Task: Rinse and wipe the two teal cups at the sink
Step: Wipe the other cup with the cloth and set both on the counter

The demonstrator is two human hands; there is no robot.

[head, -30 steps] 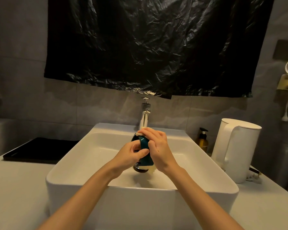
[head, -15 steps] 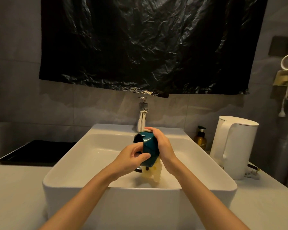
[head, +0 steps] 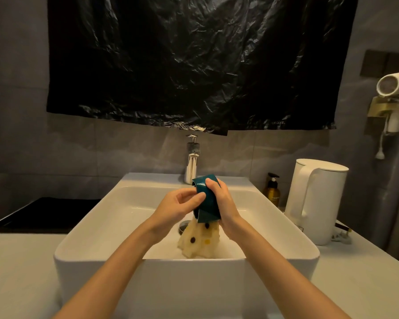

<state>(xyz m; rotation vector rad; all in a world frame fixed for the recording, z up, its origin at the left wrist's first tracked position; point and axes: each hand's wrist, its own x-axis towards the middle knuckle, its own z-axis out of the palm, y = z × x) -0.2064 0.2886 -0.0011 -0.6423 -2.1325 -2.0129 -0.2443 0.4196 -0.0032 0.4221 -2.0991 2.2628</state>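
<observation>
One teal cup (head: 207, 203) is held tilted above the white sink (head: 90, 238), just in front of the faucet (head: 191, 164). My right hand (head: 226, 203) wraps around the cup from the right, fingers over its upper end. My left hand (head: 175, 208) is at its left side, thumb pressed on the cup wall and fingers curled. A pale yellow dotted cloth (head: 198, 242) hangs from the cup's lower end into the basin; what holds it is hidden. I see no second teal cup and no running water.
A white kettle (head: 316, 201) and an amber pump bottle (head: 271, 192) stand on the counter right of the sink. A black tray (head: 44, 215) lies on the left. A hair dryer (head: 394, 84) hangs on the right wall. Black plastic sheeting (head: 194, 61) covers the wall above.
The cup has turned and risen a little between my hands. The dotted cloth, hidden a second ago, now hangs out below the cup into the basin.
</observation>
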